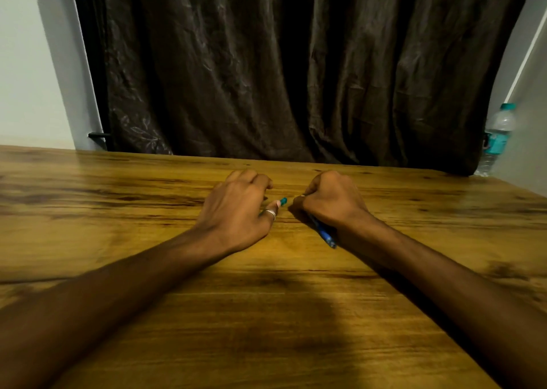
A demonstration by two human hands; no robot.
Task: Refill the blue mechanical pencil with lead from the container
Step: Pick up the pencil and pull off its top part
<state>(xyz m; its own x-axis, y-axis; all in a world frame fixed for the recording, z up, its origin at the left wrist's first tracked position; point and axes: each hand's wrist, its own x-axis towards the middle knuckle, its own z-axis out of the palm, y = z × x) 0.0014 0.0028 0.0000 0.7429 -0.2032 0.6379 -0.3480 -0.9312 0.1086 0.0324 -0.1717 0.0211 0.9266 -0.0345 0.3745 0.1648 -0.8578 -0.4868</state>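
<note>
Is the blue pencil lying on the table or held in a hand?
Held: the right hand is closed around the blue pencil, one end sticking out below the fist.

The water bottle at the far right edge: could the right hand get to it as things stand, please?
Probably not right away. The path over the table to the bottle looks free, but the right hand is closed around the blue pencil.
</note>
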